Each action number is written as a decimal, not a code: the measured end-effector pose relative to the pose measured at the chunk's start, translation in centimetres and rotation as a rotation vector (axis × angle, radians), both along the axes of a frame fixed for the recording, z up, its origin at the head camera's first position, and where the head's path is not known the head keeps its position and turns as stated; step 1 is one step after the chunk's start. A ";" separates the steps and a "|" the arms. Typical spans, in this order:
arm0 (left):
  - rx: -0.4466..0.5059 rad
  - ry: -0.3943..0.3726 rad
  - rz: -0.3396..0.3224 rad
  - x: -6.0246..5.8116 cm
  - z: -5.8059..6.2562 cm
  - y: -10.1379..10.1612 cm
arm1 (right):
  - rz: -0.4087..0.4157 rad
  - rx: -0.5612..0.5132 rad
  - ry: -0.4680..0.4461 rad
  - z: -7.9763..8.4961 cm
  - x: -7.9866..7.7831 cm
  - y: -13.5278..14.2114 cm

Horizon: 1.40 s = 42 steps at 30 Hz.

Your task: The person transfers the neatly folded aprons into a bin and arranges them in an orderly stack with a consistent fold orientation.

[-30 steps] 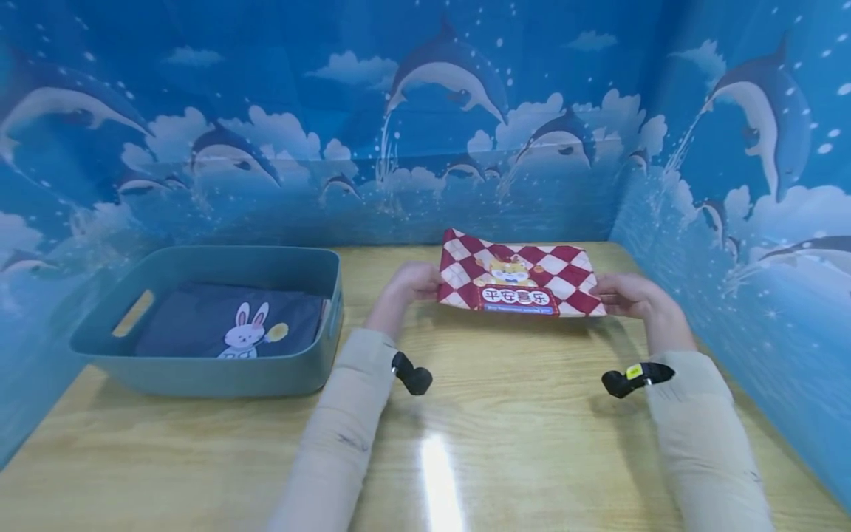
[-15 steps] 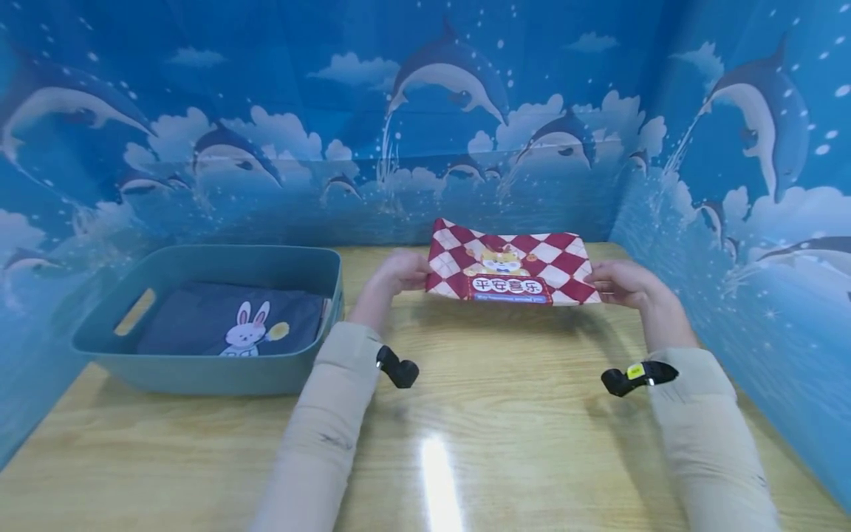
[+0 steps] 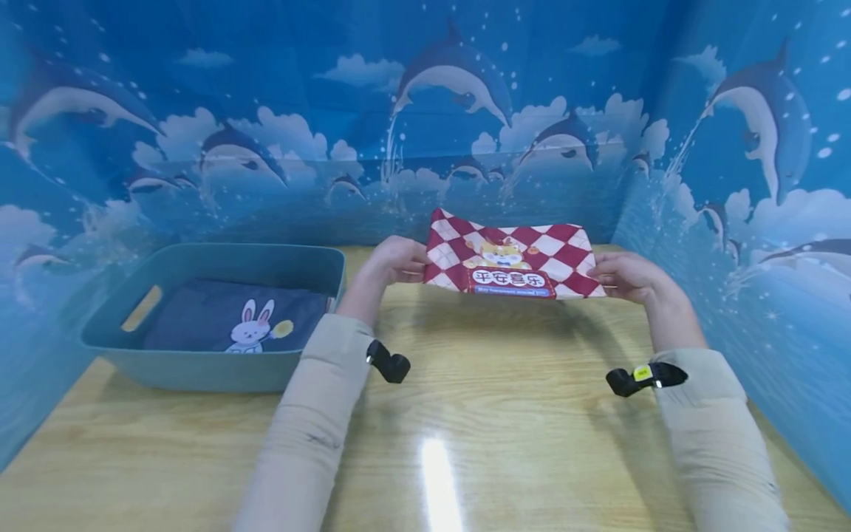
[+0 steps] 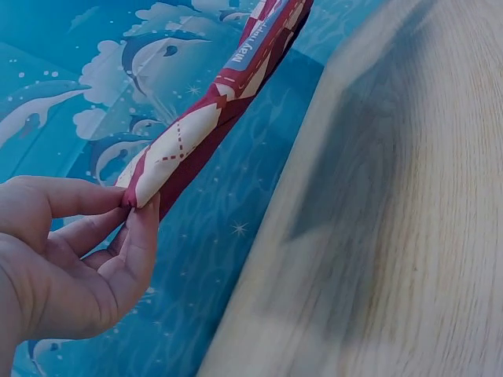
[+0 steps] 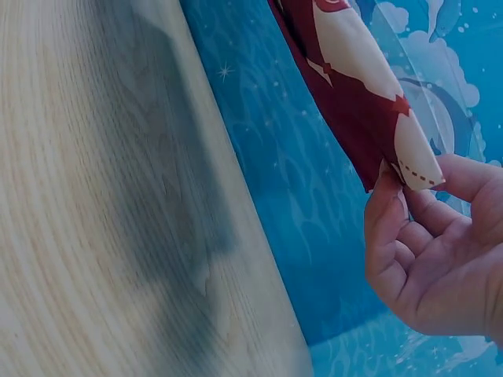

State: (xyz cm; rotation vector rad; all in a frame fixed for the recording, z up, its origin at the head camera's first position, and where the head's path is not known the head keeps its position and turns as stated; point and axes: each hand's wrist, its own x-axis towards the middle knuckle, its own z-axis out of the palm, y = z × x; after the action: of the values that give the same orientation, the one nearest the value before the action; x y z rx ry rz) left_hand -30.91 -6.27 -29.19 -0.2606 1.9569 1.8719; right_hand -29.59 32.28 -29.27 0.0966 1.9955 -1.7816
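A folded red-and-white checked cloth [image 3: 505,258] with a cartoon animal and a printed label hangs above the table, its shadow on the wood below. My left hand [image 3: 401,258] pinches its left corner; in the left wrist view thumb and forefinger of that left hand [image 4: 82,255] meet on the red edge of the cloth [image 4: 189,141]. At the opposite corner my right hand [image 3: 625,275] pinches the cloth too. The right wrist view has the right hand [image 5: 440,243] with fingertips on the folded end of the cloth [image 5: 369,94]. Between the hands the cloth sags slightly.
A blue-green plastic basket [image 3: 199,369] stands at the left of the wooden table [image 3: 518,443]. Inside it lies a folded dark cloth [image 3: 199,314] with a white rabbit print. Dolphin-patterned curtains [image 3: 299,192] enclose the back and sides. My left forearm passes close to the basket's right end.
Both hands have raised the checked cloth a little and it has shifted slightly left. The left arm has moved toward the basket; both hands keep their pinch.
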 end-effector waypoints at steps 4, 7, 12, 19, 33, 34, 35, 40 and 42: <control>-0.038 0.002 0.008 0.1 0.4 -0.4 | 0.008 -0.007 0.002 0.1 0.2 -0.4; -0.054 -0.003 0.012 0.4 0.7 -0.7 | 0.012 -0.001 0.012 0.1 0.2 -0.8; -0.097 0.009 0.008 0.9 1.4 -1.2 | 0.018 0.006 0.025 0.3 0.3 -1.3; -0.092 0.034 0.010 1.4 2.1 -2.0 | 0.024 -0.036 0.047 0.8 0.5 -1.9; -0.084 0.058 0.004 2.0 3.5 -4.2 | 0.023 -0.001 0.095 1.9 0.7 -3.9; -0.086 0.057 0.005 2.1 3.6 -4.3 | 0.024 -0.002 0.097 2.0 0.7 -4.0; -0.085 0.056 0.006 2.1 3.7 -4.5 | 0.027 -0.002 0.098 2.0 0.7 -4.2; -0.073 0.054 -0.008 2.2 4.4 -5.4 | 0.043 -0.006 0.112 2.4 0.9 -5.0; -0.067 0.063 -0.019 2.2 4.6 -5.7 | 0.045 -0.011 0.118 2.5 1.0 -5.4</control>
State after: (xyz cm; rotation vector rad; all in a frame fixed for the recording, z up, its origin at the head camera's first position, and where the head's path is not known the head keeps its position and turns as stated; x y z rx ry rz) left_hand -28.66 -12.00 -24.58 -0.2042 2.0593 1.8259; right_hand -28.61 26.86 -26.80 -0.0576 2.0517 -1.8077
